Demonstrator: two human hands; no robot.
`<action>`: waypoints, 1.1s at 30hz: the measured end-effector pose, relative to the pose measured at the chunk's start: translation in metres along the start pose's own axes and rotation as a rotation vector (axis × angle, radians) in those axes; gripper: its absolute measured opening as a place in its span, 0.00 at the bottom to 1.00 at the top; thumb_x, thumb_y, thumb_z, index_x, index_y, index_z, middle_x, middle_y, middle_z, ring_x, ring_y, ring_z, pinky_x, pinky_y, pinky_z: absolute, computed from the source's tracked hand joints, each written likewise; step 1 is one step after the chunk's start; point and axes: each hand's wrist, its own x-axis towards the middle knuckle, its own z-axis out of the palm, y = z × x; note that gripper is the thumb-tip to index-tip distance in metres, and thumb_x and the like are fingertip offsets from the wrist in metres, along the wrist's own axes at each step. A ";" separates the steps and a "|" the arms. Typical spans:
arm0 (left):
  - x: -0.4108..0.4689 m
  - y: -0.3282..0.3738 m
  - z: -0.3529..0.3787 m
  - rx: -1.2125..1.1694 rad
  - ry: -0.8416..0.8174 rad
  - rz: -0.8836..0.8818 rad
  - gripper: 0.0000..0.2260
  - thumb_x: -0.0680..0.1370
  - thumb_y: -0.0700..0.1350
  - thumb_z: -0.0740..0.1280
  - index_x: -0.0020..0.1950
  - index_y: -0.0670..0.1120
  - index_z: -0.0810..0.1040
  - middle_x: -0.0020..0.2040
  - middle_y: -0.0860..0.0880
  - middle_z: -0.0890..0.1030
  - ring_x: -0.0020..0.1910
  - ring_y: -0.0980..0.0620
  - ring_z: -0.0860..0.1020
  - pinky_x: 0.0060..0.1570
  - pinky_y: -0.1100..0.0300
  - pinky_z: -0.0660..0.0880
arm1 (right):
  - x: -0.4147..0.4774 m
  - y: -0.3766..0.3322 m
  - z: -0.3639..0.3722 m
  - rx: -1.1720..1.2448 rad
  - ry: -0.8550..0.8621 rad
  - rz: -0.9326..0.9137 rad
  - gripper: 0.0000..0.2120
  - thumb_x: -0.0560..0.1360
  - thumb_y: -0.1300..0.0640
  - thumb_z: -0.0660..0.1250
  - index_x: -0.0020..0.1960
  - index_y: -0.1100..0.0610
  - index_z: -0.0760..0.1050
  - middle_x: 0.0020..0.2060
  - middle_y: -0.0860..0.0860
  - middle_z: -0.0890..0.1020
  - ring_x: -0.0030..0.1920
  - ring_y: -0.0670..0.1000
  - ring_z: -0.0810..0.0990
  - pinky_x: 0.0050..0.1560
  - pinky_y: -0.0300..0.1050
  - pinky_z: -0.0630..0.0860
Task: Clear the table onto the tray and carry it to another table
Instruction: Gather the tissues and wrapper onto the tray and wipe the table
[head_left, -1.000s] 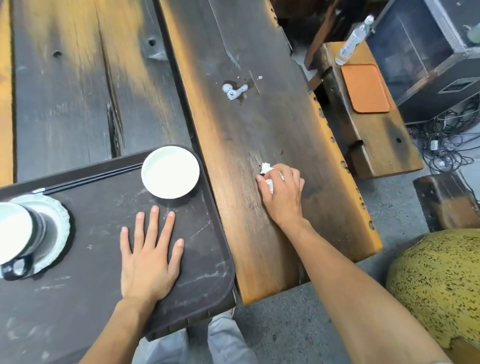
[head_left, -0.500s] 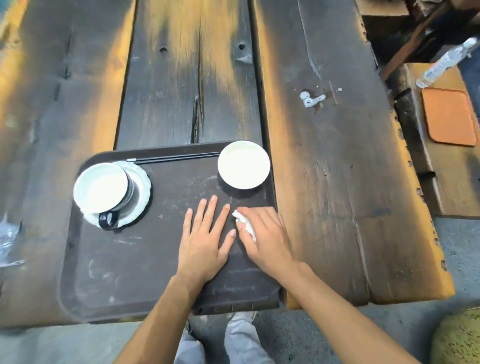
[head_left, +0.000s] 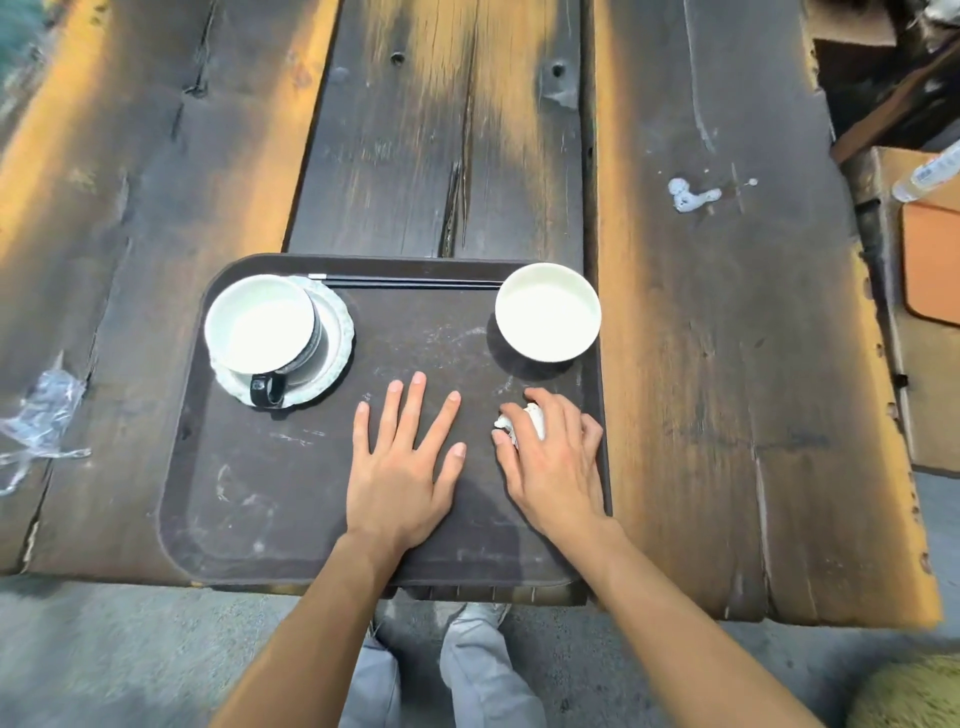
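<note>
A dark brown tray (head_left: 270, 514) lies on the wooden table (head_left: 701, 415) at its near edge. On it stand a dark mug (head_left: 265, 332) on a pale saucer (head_left: 337, 332) at the left, a white bowl (head_left: 548, 312) at the right, and black chopsticks (head_left: 410, 282) along the far rim. My left hand (head_left: 402, 467) rests flat on the tray's middle, fingers spread. My right hand (head_left: 553, 462) sits over the tray's right side, fingers curled on a crumpled white tissue (head_left: 519, 423).
Crumpled clear plastic film (head_left: 41, 415) lies on the table left of the tray. A white smear (head_left: 691, 195) marks the table at the far right. Beyond the right edge stands a bench with an orange mat (head_left: 932, 260) and a plastic bottle (head_left: 930, 174). My legs show below the table edge.
My right hand has carried the white tissue from the bare table on the right over onto the tray. The left hand has stayed flat on the tray. The view swung left.
</note>
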 end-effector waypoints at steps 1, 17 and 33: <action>0.000 0.000 0.000 0.000 0.002 0.002 0.25 0.84 0.58 0.52 0.81 0.55 0.60 0.83 0.45 0.56 0.82 0.43 0.55 0.76 0.36 0.54 | 0.000 0.000 -0.001 0.000 0.000 -0.003 0.14 0.80 0.49 0.62 0.61 0.53 0.77 0.63 0.58 0.75 0.63 0.58 0.73 0.57 0.57 0.65; -0.017 -0.026 -0.066 -0.481 -0.119 -0.117 0.20 0.83 0.49 0.62 0.75 0.48 0.72 0.77 0.49 0.70 0.77 0.50 0.65 0.76 0.54 0.60 | 0.004 -0.031 -0.067 -0.262 -0.384 0.008 0.33 0.78 0.43 0.59 0.80 0.51 0.55 0.77 0.62 0.61 0.76 0.64 0.58 0.74 0.66 0.53; -0.116 -0.283 -0.116 -0.374 0.205 -0.467 0.12 0.78 0.49 0.63 0.53 0.46 0.84 0.57 0.50 0.84 0.57 0.47 0.80 0.57 0.53 0.72 | 0.050 -0.285 -0.025 0.346 -0.151 -0.291 0.15 0.76 0.60 0.68 0.62 0.64 0.78 0.59 0.58 0.80 0.60 0.60 0.78 0.63 0.56 0.74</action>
